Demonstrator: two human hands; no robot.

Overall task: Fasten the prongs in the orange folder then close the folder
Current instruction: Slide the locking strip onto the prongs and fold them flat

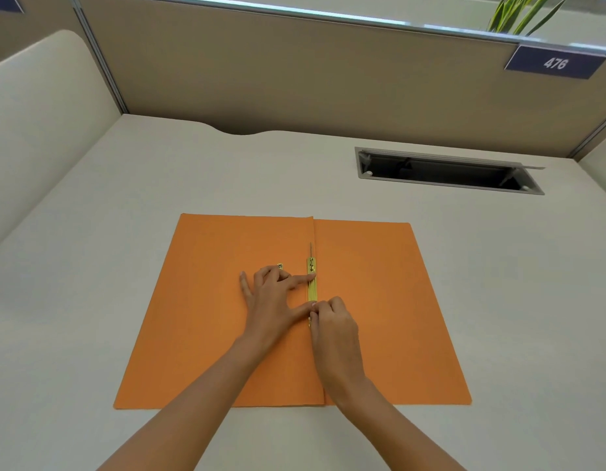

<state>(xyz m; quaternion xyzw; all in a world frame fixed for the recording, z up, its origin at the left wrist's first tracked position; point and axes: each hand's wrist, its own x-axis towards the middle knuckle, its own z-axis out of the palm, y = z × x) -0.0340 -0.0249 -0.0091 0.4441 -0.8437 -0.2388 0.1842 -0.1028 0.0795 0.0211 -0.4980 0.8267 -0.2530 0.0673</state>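
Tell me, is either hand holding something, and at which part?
The left hand presses the fastener bar flat with its index finger. The right hand pinches the bar's near end; its grip is partly hidden.

A single head-worn view is aimed forward and steeply down at the desk; the partition, seemingly close, fills the upper frame.

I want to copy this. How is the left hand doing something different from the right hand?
The left hand lies spread on the orange folder, one finger pressing the far part of the brass fastener. The right hand is curled, its fingers pinching at the near part. The left hand wears a ring; the right shows none. Both work on the fastener at the folder's crease.
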